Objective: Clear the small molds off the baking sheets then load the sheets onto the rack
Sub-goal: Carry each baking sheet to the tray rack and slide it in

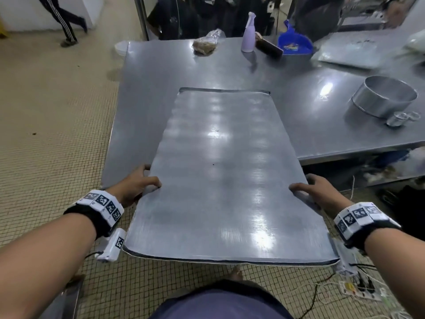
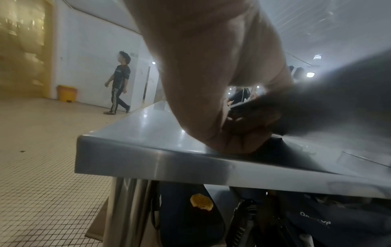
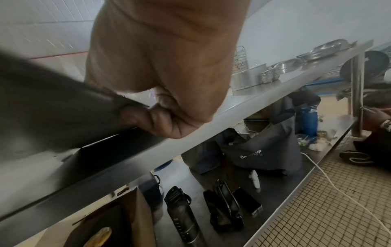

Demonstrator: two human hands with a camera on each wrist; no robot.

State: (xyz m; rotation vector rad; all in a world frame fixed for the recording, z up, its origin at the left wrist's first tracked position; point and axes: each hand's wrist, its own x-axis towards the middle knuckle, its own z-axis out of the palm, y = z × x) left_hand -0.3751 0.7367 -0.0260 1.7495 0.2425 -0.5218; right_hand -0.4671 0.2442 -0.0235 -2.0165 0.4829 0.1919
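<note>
A large bare metal baking sheet (image 1: pixel 220 176) is held between both hands, its near end jutting out past the steel table's (image 1: pixel 161 72) front edge. My left hand (image 1: pixel 140 184) grips the sheet's left rim, thumb on top and fingers curled beneath. My right hand (image 1: pixel 315 188) grips the right rim the same way. In the left wrist view the left hand (image 2: pixel 239 133) clamps the sheet's dark edge (image 2: pixel 328 107) just above the table corner. In the right wrist view the right hand (image 3: pixel 160 117) curls under the sheet (image 3: pixel 52 108). Two small molds (image 1: pixel 403 117) stand on the table at the right.
A round metal pan (image 1: pixel 383 96) stands by the molds. At the table's far end are a lilac spray bottle (image 1: pixel 248 34), a wrapped lump (image 1: pixel 205 44), a brush and a blue dustpan (image 1: pixel 295 42). People stand beyond. Bags and bottles fill the shelf under the table (image 3: pixel 275 188). Cables lie on the tiled floor (image 1: pixel 358 286).
</note>
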